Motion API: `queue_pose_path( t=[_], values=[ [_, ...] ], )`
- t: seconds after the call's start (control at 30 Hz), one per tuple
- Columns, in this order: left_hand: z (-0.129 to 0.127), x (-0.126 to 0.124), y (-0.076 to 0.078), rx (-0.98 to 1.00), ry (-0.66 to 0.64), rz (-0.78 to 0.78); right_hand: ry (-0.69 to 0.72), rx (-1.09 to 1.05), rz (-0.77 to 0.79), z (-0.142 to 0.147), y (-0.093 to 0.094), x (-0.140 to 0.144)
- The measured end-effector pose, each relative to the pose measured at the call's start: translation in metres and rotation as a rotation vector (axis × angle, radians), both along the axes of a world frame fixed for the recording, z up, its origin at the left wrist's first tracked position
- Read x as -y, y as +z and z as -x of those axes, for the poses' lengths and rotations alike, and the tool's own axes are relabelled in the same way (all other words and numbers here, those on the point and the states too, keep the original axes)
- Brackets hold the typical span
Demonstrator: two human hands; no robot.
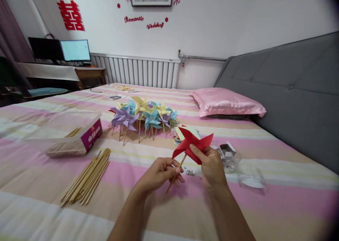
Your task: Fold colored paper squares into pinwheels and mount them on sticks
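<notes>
A: Hands, quick?
B: Left hand (161,174): thumb and fingers pinched on the stick (182,160). Right hand (211,163): gripping the red pinwheel (188,137), thumb on the paper.

A: Pinwheel where?
B: Held up over the near part of the bed (79,227), well in from the headboard (286,75) edge. Stick slants down, lower end toward the bed's near side.

A: Joined?
B: Can't tell. Stick's top is behind the paper.

A: Doing it well means?
B: My take: steady the stick close under the head, keep the right thumb light near the centre so blades don't crease, and line the stick up with the middle.

A: Around it?
B: Small metal bits (190,173) just beside the left fingertips; loose rolling could be a risk. Standing pinwheels (140,107) toward the far edge, stick bundle (88,177) toward the left edge.
</notes>
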State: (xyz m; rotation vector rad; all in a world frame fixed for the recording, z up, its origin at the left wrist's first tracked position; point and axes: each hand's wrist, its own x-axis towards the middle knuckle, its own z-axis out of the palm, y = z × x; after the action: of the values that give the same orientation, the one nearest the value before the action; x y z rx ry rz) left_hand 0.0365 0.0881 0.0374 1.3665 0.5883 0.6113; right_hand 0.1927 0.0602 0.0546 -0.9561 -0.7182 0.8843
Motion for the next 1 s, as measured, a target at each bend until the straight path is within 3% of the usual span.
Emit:
queue_pose_path(
  t=[0.27, 0.5, 0.67, 1.0],
  values=[
    [0.001, -0.003, -0.003, 0.038, 0.043, 0.001, 0.122, 0.051, -0.036, -0.001, 0.010, 0.004],
    [0.004, -0.004, 0.002, 0.097, 0.178, -0.012, -0.075, 0.100, 0.051, -0.014, 0.004, 0.000],
    [0.003, -0.004, 0.003, 0.103, 0.193, -0.027, -0.072, 0.248, 0.044, -0.009, 0.006, 0.003],
    [0.003, -0.004, 0.003, 0.121, 0.189, -0.024, 0.039, 0.283, 0.068, -0.001, 0.003, 0.004]
  ],
)
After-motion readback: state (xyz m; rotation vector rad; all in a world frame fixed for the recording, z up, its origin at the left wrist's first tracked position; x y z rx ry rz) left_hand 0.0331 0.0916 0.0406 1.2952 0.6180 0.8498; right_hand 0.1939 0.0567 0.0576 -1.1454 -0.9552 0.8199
